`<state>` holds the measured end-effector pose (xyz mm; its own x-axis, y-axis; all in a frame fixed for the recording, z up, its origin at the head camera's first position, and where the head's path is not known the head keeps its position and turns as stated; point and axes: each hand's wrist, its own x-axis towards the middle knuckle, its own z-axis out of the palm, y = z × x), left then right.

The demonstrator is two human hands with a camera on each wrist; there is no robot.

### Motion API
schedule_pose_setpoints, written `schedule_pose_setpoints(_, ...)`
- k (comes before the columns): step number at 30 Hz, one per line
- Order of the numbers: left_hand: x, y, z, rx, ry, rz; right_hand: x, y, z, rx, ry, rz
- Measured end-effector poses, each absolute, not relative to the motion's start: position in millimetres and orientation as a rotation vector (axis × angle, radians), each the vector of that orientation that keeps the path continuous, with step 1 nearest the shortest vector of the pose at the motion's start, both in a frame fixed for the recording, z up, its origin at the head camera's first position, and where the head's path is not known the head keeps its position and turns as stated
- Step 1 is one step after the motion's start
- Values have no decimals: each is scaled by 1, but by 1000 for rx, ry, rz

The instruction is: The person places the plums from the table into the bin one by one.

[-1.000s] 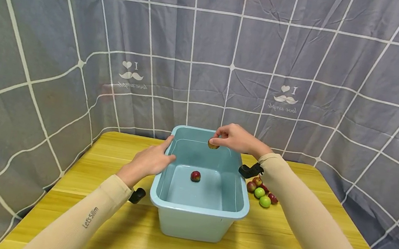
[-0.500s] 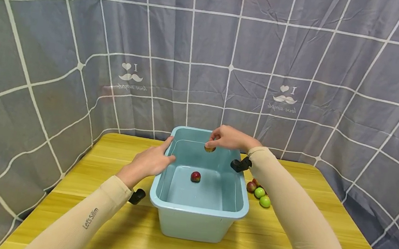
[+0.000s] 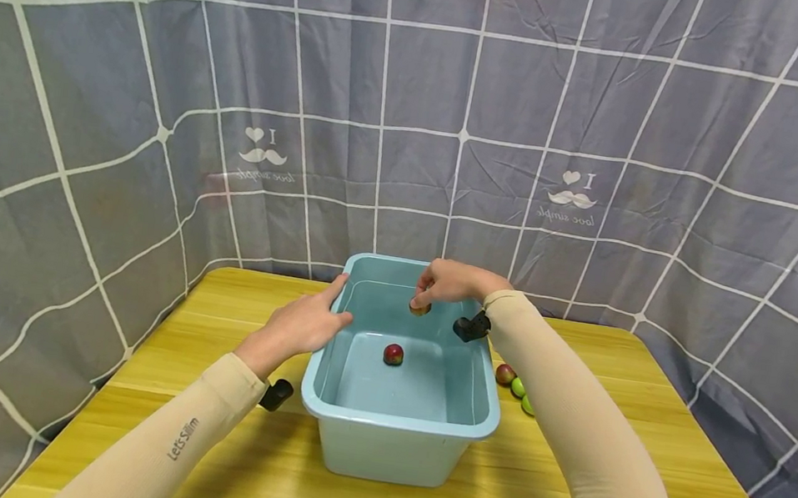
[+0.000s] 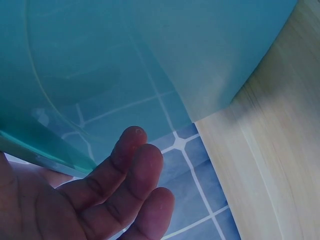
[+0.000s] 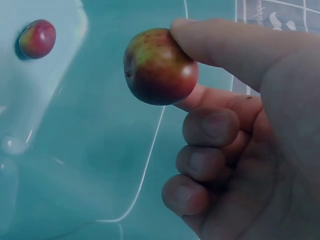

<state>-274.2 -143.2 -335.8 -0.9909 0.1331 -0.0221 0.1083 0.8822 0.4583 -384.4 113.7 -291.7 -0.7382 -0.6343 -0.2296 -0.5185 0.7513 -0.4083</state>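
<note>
Right hand [image 3: 451,283] pinches small red-green fruit [image 5: 159,66] between thumb and forefinger, held above light blue tub [image 3: 396,430] interior near far wall. Left hand [image 3: 302,322], fingers straight, rests against tub's left rim. Second red fruit [image 3: 393,354] lies on tub floor. More fruits [image 3: 512,379] on tabletop [image 3: 208,316] just right of tub.

Yellow wooden table [image 3: 151,351] with a blue tub [image 3: 394,442] (centre) and loose small fruits [image 3: 514,381] beside it

Loose fruits [image 3: 516,382] partly behind right sleeve [image 3: 558,421]
</note>
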Motion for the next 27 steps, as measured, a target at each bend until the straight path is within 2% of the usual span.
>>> schedule_pose_setpoints(18,-274,-142,-337,189,2999,727,-385,121,-291,-941,2669,-429)
schedule_pose_setpoints(27,-274,-143,-335,194,3000,723,-368,135,-283,-1035,2689,-552)
